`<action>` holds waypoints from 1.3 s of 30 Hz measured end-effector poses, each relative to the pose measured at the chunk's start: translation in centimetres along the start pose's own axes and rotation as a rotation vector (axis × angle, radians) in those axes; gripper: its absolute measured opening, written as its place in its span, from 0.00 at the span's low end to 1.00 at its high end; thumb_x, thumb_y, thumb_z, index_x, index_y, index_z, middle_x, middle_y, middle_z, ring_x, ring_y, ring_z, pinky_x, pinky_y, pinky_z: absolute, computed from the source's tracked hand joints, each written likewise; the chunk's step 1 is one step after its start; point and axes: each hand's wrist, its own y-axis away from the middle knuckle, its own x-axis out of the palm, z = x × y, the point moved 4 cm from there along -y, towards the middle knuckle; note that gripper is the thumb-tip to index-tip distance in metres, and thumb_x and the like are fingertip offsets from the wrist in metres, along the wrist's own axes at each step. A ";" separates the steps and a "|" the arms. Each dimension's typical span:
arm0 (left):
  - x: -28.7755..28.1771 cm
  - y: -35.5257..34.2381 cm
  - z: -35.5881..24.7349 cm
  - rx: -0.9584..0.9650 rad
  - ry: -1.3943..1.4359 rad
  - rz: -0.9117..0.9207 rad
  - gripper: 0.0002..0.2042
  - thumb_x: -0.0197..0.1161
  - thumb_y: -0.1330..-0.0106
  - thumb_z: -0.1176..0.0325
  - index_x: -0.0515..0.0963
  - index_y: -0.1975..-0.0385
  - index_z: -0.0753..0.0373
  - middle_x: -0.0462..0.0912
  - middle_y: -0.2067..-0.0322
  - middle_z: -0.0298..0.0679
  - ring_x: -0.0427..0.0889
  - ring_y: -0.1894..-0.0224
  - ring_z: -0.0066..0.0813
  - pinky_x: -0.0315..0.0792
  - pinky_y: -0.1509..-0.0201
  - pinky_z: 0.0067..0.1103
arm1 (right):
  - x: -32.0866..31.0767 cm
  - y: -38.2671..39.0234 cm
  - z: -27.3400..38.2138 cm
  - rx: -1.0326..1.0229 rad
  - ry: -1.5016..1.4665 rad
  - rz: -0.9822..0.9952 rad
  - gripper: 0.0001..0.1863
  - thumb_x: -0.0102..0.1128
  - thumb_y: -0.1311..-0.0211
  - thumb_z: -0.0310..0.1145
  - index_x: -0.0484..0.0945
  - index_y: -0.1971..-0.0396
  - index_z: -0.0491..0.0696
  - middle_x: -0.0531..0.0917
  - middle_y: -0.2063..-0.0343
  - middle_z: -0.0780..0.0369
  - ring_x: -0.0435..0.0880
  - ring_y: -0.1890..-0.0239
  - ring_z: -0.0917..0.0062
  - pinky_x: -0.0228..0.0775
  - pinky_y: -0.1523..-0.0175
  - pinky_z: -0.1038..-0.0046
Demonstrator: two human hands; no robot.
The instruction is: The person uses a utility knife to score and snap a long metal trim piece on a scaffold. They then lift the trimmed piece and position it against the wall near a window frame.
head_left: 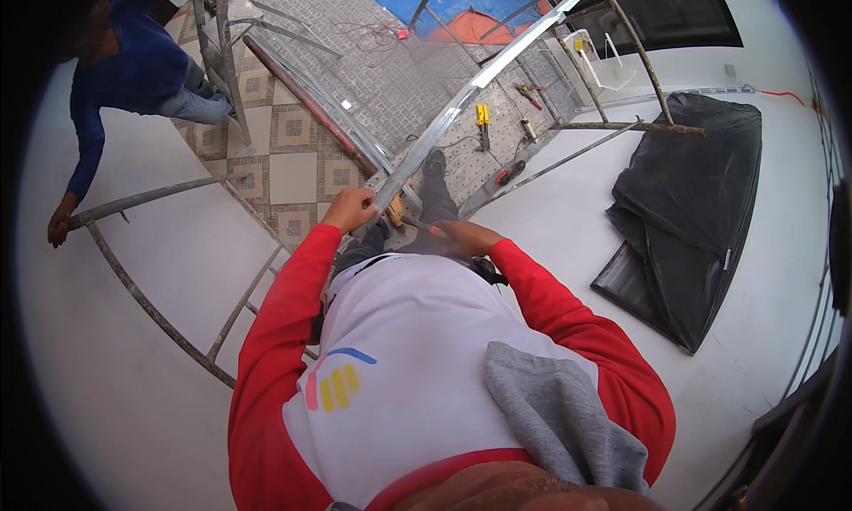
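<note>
A long silver metal channel (pixel 486 72) slants from my waist up toward the top right. Its near end is in my left hand (pixel 352 210), with the fingers closed round its edge. My right hand (pixel 471 237) is closed on a hand tool with a reddish handle (pixel 435 230); a thin dark shaft points from it toward the channel's near end. What kind of tool it is, I cannot make out. Just under the channel end, close to the tool's tip, is a yellow-orange object (pixel 395 211), partly hidden.
Metal scaffold frames stand at left (pixel 155 311) and right (pixel 670 128). A person in blue (pixel 133 71) rests a hand on the left frame. On the floor lie a yellow-handled tool (pixel 483 120), red-handled pliers (pixel 530 96) and more channels. Black plastic (pixel 697 200) covers a panel at right.
</note>
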 end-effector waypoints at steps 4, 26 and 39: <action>0.2 -0.2 0.9 -0.010 -0.063 0.037 0.12 0.69 0.43 0.64 0.80 0.69 0.67 0.82 0.73 0.50 0.83 0.69 0.49 0.75 0.62 0.35 | -1.4 2.0 1.3 0.088 -0.002 -0.062 0.34 0.64 0.39 0.37 0.62 0.35 0.47 0.83 0.58 0.43 0.83 0.53 0.48 0.74 0.48 0.56; 2.9 -1.2 2.4 -0.135 0.037 -0.041 0.07 0.65 0.48 0.65 0.81 0.72 0.61 0.84 0.73 0.49 0.83 0.66 0.54 0.76 0.60 0.41 | 5.1 -1.9 3.8 -0.124 -0.279 0.051 0.22 0.64 0.37 0.36 0.67 0.49 0.43 0.80 0.58 0.47 0.79 0.55 0.55 0.69 0.48 0.61; 4.5 -2.0 1.1 -0.201 -0.010 -0.068 0.10 0.63 0.42 0.62 0.78 0.75 0.63 0.81 0.76 0.51 0.82 0.68 0.57 0.74 0.63 0.43 | 6.7 -3.5 2.8 -0.130 -0.213 -0.074 0.22 0.66 0.38 0.36 0.68 0.50 0.42 0.78 0.57 0.45 0.78 0.52 0.50 0.68 0.46 0.58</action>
